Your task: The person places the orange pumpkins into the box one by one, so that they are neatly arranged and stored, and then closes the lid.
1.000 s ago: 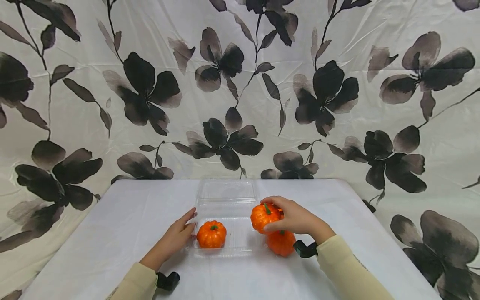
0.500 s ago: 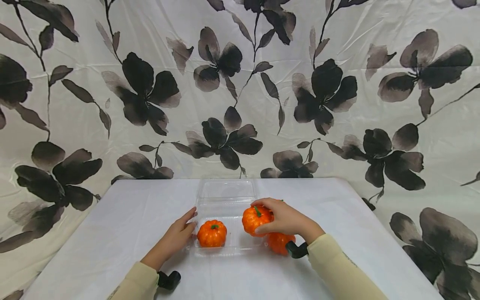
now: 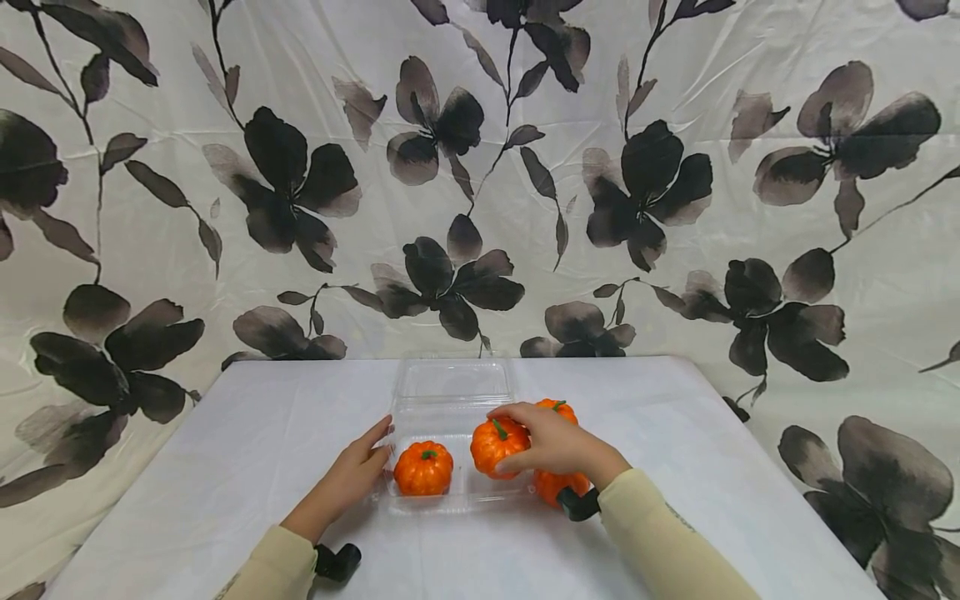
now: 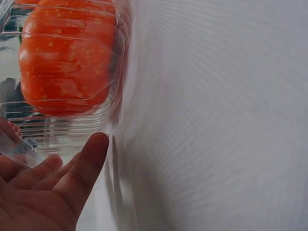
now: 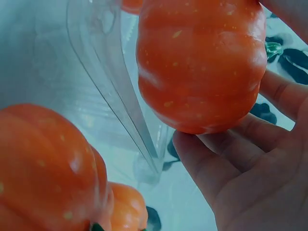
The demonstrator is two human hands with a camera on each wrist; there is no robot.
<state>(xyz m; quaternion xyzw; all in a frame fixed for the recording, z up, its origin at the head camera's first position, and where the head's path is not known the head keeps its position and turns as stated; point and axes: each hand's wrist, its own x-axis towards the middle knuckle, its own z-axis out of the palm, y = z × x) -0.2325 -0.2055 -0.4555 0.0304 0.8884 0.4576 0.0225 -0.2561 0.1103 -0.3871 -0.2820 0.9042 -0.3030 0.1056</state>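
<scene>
In the head view a clear plastic clamshell container (image 3: 487,503) lies on the table, its lid (image 3: 453,380) folded back at the far side. One small orange pumpkin (image 3: 423,472) sits in its left part. My left hand (image 3: 356,468) rests its extended fingers against the container's left side; the left wrist view has the thumb (image 4: 89,159) close to the ribbed wall. With thumb and fingers, my right hand (image 3: 561,445) grips another pumpkin (image 3: 491,448) over the container's right half. In the right wrist view, this held pumpkin (image 5: 199,62) is above the container's edge (image 5: 115,91).
Two more pumpkins are on the right: one behind my right hand (image 3: 561,407), the other nearer me (image 3: 551,486), partly hidden by that hand and the black wrist camera (image 3: 577,504). A white cloth (image 3: 247,442) covers the table. Behind hangs a flower-print curtain (image 3: 540,317).
My right hand has carried its pumpkin leftward and slightly nearer me, over the container. The pumpkin behind that hand has come into view. My left hand has stayed put.
</scene>
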